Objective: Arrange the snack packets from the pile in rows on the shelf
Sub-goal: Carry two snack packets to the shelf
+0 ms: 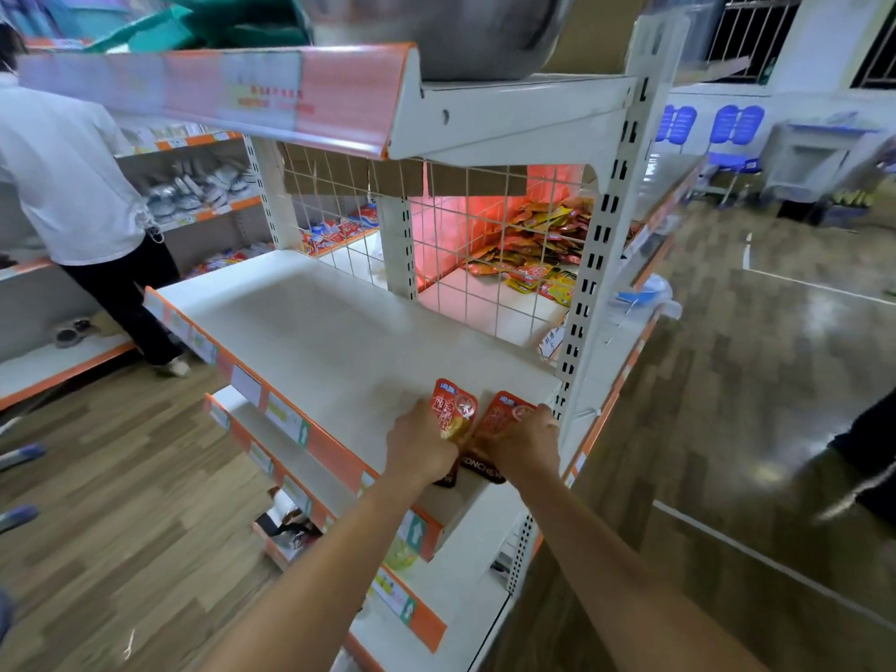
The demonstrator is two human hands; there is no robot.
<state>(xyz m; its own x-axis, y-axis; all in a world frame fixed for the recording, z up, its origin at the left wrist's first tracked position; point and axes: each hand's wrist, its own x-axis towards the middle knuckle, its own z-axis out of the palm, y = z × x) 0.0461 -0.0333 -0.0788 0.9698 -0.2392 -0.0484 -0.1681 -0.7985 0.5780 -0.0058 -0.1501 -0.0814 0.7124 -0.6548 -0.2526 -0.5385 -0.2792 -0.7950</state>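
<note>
Shelf (339,341) edge is close: left hand (421,446) and right hand (521,446) each clutch a red packet (453,409), and either packet could slip off near side

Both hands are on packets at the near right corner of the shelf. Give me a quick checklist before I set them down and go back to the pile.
1. Left hand on the left packet: ok, fingers cover its lower part.
2. Right hand on the right packet: ok.
3. Packets side by side, tops facing the same way: ok, though the left one looks slightly tilted.
4. Packets lying flat on the shelf: cannot tell, the hands hide their lower ends.
5. Room to continue the row leftward: ok, the shelf surface there is bare.
6. Pile of packets available: ok, visible behind the wire mesh.
</note>
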